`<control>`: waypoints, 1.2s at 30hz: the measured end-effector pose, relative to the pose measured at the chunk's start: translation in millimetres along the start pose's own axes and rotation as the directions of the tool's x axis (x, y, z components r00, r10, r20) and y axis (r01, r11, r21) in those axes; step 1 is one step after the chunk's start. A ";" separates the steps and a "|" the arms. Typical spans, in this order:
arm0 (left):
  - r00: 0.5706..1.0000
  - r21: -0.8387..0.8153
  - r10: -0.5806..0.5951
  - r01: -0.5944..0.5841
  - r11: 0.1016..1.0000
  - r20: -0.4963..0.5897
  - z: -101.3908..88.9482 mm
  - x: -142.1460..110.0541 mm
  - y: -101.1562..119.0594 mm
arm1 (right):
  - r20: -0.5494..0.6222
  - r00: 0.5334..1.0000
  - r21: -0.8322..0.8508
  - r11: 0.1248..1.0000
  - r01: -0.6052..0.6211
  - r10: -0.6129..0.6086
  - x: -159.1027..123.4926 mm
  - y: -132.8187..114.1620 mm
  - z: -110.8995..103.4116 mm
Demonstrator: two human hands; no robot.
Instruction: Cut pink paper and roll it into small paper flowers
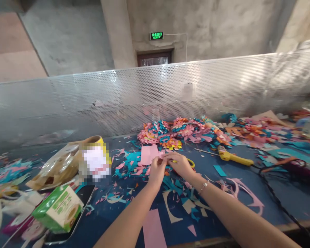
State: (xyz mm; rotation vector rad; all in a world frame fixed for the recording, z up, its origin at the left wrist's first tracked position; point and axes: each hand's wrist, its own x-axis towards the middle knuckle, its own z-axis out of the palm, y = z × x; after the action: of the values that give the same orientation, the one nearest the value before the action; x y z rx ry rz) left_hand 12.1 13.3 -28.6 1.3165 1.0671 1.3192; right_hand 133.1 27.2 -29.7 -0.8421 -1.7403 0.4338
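Both hands meet over the middle of the table, fingertips pinched together at a small piece of pink paper (161,154). My left hand (156,169) is closed on it from the left, and my right hand (180,164) closes in from the right. Partly hidden by my right hand is a yellow ring-shaped handle (191,163), which looks like scissors; whether the hand holds it I cannot tell. Just beyond my fingers is a pink paper sheet (149,155), among blue and pink scraps (130,163). Another pink sheet (154,229) lies between my forearms.
Colourful fringed paper flowers (157,132) are heaped at the back. A yellow glue gun (235,158) with a black cord lies right. To the left are a tape roll (95,139), a plastic bag (58,165) and a green box (59,208). A perforated metal panel (134,93) borders the table.
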 end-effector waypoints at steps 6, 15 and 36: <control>0.995 -0.060 0.098 -0.098 0.993 0.011 -5.1 3.3 7.2 | 0.102 0.982 -0.021 0.986 0.164 -0.161 2.4 -5.1 -2.9; 0.990 0.027 0.137 -0.138 0.990 0.034 -13.3 17.5 -0.1 | 0.001 0.996 0.040 0.995 0.088 -0.088 9.1 0.4 -17.8; 0.962 0.228 0.190 -0.233 0.946 0.194 -8.2 9.9 0.3 | 0.043 0.984 -0.199 0.963 0.179 -0.174 8.0 1.0 -22.7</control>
State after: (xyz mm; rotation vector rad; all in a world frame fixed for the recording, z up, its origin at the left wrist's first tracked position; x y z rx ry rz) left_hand 4.2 23.3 -26.9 1.7414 1.0169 1.2293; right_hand 153.5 31.0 -17.4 -0.8176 -1.8874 0.1500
